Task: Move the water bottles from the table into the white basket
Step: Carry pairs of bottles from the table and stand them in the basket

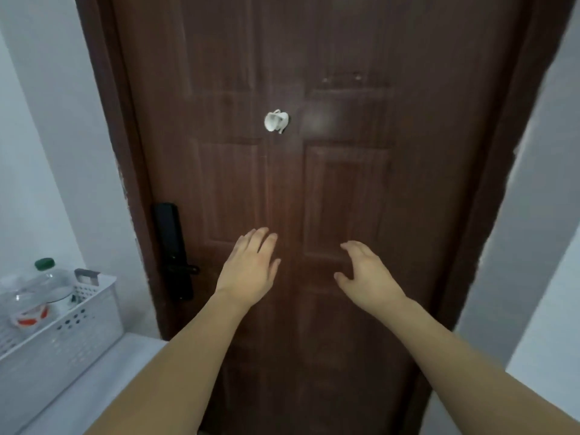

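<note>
From the head camera, I am holding both bare arms out toward a closed dark brown door. My left hand is hanging open with fingers loosely together, gripping nothing; my right hand is spreading its fingers apart, also empty. At the lower left, the white basket is sitting on a pale surface, already holding clear water bottles, one with a green cap. No table is showing, so I cannot tell whether any bottles remain.
</note>
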The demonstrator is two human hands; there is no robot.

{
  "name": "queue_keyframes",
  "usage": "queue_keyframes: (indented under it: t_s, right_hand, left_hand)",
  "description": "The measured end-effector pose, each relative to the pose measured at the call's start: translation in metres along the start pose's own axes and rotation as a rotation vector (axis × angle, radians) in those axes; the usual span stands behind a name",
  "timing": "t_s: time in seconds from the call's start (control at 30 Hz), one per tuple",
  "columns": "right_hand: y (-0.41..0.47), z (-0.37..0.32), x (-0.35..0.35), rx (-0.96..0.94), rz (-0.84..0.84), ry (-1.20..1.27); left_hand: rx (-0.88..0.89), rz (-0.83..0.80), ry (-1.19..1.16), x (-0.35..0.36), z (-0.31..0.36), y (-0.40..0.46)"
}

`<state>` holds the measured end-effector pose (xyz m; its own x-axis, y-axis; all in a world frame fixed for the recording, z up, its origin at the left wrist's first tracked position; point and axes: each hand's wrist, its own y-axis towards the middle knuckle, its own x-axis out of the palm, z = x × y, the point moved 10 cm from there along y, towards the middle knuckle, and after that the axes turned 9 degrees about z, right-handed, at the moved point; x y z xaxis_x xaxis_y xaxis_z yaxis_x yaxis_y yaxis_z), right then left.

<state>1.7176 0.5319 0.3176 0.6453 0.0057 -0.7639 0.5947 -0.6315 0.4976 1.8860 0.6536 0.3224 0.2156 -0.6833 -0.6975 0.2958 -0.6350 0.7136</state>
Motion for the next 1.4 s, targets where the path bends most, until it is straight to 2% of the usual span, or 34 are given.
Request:
queue_keyframes:
  t_s: [0.23, 0.33, 0.5, 0.57, 0.73, 0.9, 1.13, 1.3, 1.4]
  right_hand:
    - [-0.061, 0.096, -0.062, 0.018, -0.058, -0.018]
    - [-0.081, 0.117, -0.076, 0.029, -0.059, -0.02]
    - [-0.108, 0.15, -0.103, 0.079, -0.052, -0.044]
    - [-0.119, 0.163, -0.123, 0.085, -0.058, -0.054]
    - [-0.15, 0.201, -0.183, 0.079, 0.011, -0.047]
    - [-0.197, 0.258, -0.236, 0.048, -0.022, -0.053]
    - [-0.249, 0.327, -0.294, 0.021, -0.114, -0.006]
    - [-0.264, 0.367, -0.331, 0.031, -0.076, 0.009]
    - [-0.281, 0.397, -0.349, 0.047, -0.108, -0.01]
  left_hand:
    - [0.02, 0.027, 0.022, -0.002, 0.14, -0.023]
    - [0.066, -0.001, 0.053, 0.004, 0.173, -0.031]
    - [0.048, -0.05, 0.019, 0.013, 0.211, -0.035]
    - [0.021, -0.04, -0.016, 0.005, 0.234, -0.039]
    - [0.094, -0.039, -0.014, -0.014, 0.31, -0.045]
    - [0.016, -0.023, 0.012, -0.031, 0.389, -0.061]
    - [0.048, -0.068, 0.044, -0.037, 0.507, -0.099]
    - [-0.02, -0.055, -0.026, -0.028, 0.552, -0.09]
    - [-0.008, -0.083, -0.022, -0.018, 0.589, -0.091]
